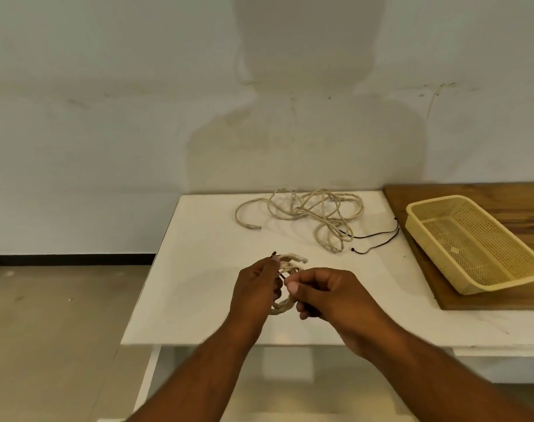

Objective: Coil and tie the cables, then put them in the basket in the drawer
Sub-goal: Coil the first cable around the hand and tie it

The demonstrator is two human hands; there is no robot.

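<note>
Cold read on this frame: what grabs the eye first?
The hands come first: the left hand and right hand hold a small coiled cable over the near middle of the white table. Behind them a loose cable lies tangled near the far edge, with a thin black cord to its right. A yellow mesh basket sits on a wooden board at the right.

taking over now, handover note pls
Left hand and right hand both grip the small coiled beige cable above the white table, a dark tie across it.
Long loose beige cable and thin black cord lie at the table's far side.
Yellow perforated plastic basket, no cable in it, sits on the brown wooden surface.
Done: one cable coiled.
To do: finish tying, coil the loose cable, basket both.
</note>
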